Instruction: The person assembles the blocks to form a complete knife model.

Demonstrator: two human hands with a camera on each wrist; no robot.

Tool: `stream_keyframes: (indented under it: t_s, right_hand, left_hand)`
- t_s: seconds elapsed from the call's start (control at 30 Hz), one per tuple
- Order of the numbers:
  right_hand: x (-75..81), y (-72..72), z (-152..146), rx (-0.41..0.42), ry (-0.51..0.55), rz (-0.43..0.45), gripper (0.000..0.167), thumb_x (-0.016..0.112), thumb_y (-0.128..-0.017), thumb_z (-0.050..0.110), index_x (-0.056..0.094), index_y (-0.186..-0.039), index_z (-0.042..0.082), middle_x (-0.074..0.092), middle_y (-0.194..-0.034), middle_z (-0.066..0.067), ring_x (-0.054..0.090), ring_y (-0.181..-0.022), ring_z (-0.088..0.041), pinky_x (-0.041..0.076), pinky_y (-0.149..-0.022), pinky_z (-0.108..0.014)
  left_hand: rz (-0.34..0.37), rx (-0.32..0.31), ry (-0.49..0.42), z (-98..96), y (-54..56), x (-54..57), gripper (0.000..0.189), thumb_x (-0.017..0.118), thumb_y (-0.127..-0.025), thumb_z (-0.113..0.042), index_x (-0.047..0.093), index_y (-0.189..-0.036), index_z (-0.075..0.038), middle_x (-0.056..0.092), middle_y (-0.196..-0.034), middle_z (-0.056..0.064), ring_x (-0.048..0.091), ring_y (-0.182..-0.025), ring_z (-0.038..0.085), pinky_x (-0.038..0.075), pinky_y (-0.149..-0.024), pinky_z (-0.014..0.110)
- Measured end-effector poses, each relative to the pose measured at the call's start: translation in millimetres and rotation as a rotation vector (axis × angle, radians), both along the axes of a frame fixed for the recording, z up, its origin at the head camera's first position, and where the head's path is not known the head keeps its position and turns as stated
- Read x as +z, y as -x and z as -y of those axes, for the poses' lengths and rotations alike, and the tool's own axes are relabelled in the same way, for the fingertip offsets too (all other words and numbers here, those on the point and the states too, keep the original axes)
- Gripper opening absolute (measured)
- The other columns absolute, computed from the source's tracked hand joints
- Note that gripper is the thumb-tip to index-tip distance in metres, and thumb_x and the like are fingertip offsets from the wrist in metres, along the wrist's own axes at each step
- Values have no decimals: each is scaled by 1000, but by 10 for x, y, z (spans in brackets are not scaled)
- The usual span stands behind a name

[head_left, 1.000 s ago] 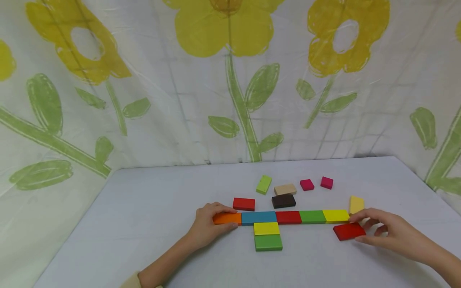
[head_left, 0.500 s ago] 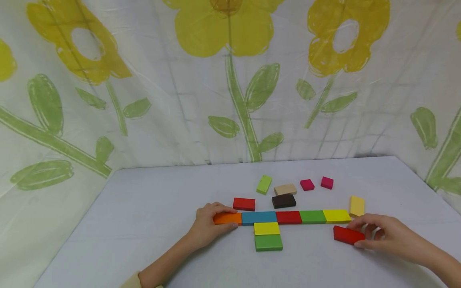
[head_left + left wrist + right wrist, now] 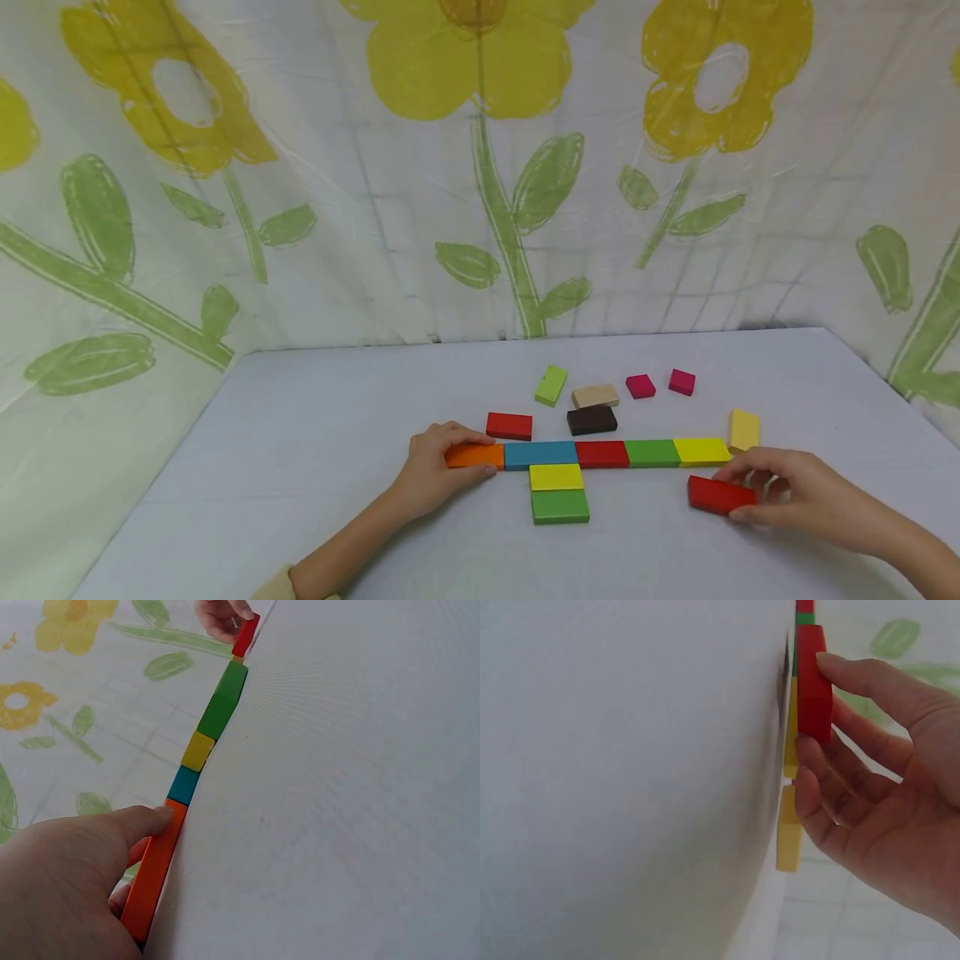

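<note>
My left hand (image 3: 438, 462) grips the left end of an orange block (image 3: 157, 870), thumb along the near side and fingers behind. That block begins a straight row continuing with a blue block (image 3: 540, 454), a red one, a green block (image 3: 652, 452) and a yellow block (image 3: 701, 451). From the row, a small yellow block (image 3: 556, 477) and a green block (image 3: 560, 506) extend toward me. My right hand (image 3: 802, 492) pinches a separate red block (image 3: 814, 682) between thumb and fingers, in front of the row's right end; the block is tilted.
Behind the row lie a red block (image 3: 509, 426), a dark brown block (image 3: 592, 420), a beige block (image 3: 596, 396), a lime block (image 3: 551, 385) and two small magenta blocks (image 3: 641, 386). A pale yellow block (image 3: 744, 430) lies beyond the row's right end. A flowered curtain (image 3: 337, 250) hangs behind the table.
The right hand has tipped the red block up from lying flat and shifted it slightly left. The left hand stays on the orange block, and the row keeps its place.
</note>
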State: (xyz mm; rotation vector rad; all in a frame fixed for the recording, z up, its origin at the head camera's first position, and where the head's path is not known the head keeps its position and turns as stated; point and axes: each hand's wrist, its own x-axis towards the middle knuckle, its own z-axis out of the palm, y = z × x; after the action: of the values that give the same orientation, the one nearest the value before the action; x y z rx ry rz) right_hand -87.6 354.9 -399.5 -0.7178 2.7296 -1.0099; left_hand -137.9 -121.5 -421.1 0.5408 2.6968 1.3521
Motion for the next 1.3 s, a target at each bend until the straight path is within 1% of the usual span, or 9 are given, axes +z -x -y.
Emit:
stream_keyframes:
  t_s: [0.1, 0.27, 0.4, 0.63, 0.77, 0.9, 1.0, 1.2, 1.3]
  right_hand:
    - [32, 19, 79, 37, 12, -38, 31, 87, -86, 11, 73, -113, 8, 68, -101, 17, 58, -82, -2, 54, -68, -20]
    - [123, 73, 285, 68, 27, -32, 34, 88, -87, 14, 72, -117, 10, 69, -103, 14, 60, -84, -4, 56, -70, -21]
    - [205, 124, 495, 108, 51, -36, 33, 87, -88, 17, 72, -117, 14, 70, -105, 11, 62, -86, -6, 56, -71, -22]
    - [335, 189, 867, 152, 103, 9, 31, 85, -90, 20, 73, -118, 16, 71, -108, 8, 64, -90, -7, 58, -74, -24]
    - [359, 202, 1059, 213, 147, 18, 30, 84, -91, 19, 72, -118, 15, 72, -109, 5, 64, -91, -8, 58, -74, -25]
    - [372, 214, 1233, 249, 171, 73, 30, 83, -92, 18, 73, -119, 15, 72, -111, 4, 64, -94, -8, 59, -75, -26]
    - [372, 220, 1346, 261, 174, 97, 30, 83, -91, 17, 73, -120, 15, 72, -112, 4, 64, -95, -7, 59, -76, -26]
    - [366, 188, 1520, 274, 164, 136, 28, 83, -92, 23, 73, -117, 16, 70, -109, 8, 62, -91, -5, 57, -77, -25]
    - [311, 183, 1563, 286, 156, 146, 28, 84, -92, 25, 73, -117, 16, 70, -109, 9, 62, -91, -5, 57, -78, -25]
  left_hand:
    - [-2, 0, -1, 2, -2, 3, 28, 85, -90, -29, 80, -117, -24, 72, -118, -5, 56, -116, 21, 34, -97, 50]
    - [-3, -3, 1, 2, -12, 17, 29, 85, -90, -29, 80, -118, -23, 72, -117, -4, 56, -115, 21, 33, -95, 49]
    - [-3, -2, 7, -4, -13, 25, 29, 85, -90, -29, 80, -118, -23, 72, -117, -4, 56, -115, 21, 33, -95, 49]
    - [-13, -10, 5, -3, -11, 19, 29, 85, -91, -30, 80, -118, -22, 72, -117, -4, 56, -114, 20, 33, -94, 49]
    - [-19, -12, 5, 2, -12, 12, 28, 85, -90, -29, 80, -117, -23, 73, -116, -4, 56, -113, 20, 33, -94, 48]
    - [-20, -12, 5, 2, -14, 11, 28, 85, -90, -29, 80, -117, -23, 73, -115, -4, 56, -113, 20, 33, -94, 48]
    - [-17, -10, 6, 0, -16, 13, 28, 85, -90, -29, 80, -117, -23, 72, -116, -4, 56, -113, 20, 33, -95, 49]
    - [-10, -4, 14, -4, -10, 11, 28, 85, -91, -30, 80, -118, -23, 72, -117, -4, 56, -113, 20, 34, -96, 49]
    - [-6, -2, 19, -2, -8, 12, 29, 84, -91, -30, 80, -118, -24, 72, -117, -4, 56, -114, 20, 34, -96, 49]
